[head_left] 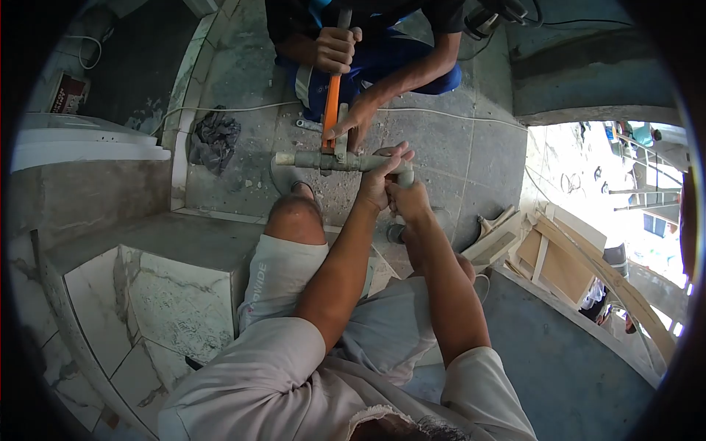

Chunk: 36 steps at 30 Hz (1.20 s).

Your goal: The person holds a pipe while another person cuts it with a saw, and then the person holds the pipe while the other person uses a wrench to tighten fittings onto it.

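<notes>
A grey pipe assembly (355, 162) with a fitting in its middle lies across in front of me, held above the floor. My left hand (379, 182) is closed around its right part, with some fingertips showing beyond the pipe. Just right of it, my right hand (409, 200) grips the pipe's bent end, below the elbow fitting (405, 176). Facing me, a crouching co-worker holds an orange-handled wrench (333, 99), its lower end at the middle fitting. One of the co-worker's hands (334, 50) is high on the handle, the other (354, 121) near the fitting.
A crumpled dark plastic bag (215, 140) lies on the dusty tiled floor (250, 125), among rubble bits. A pale cable (456, 116) crosses behind the pipe. Wooden boards (559, 250) lean at right, beside a bright opening. A tiled ledge (173, 294) stands at my left.
</notes>
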### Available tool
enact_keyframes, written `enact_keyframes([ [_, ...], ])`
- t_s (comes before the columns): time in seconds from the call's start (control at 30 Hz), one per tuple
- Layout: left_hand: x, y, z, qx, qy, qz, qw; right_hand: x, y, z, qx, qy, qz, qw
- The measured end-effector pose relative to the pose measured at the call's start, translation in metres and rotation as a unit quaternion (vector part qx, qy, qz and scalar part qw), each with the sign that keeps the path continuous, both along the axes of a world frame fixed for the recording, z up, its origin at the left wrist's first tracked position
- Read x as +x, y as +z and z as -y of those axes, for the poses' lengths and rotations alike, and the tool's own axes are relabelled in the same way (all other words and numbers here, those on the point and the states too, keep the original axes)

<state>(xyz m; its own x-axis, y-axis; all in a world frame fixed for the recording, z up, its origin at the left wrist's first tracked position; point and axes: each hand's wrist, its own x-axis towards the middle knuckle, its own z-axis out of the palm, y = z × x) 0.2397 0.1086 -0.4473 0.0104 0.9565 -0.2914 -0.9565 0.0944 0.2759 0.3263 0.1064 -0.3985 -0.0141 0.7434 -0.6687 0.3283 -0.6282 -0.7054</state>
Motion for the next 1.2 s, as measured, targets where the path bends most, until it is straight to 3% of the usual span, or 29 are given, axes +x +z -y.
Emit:
enact_keyframes([
  [0.53,0.005,0.001,-0.006,-0.011,-0.043,-0.018,0.999,-0.003,0.014,0.002,0.007,-0.018,-0.007,1.000],
  [1.2,0.014,-0.008,-0.004,-0.032,-0.090,-0.040,0.995,0.011,-0.012,0.005,-0.016,-0.041,0.018,0.999],
])
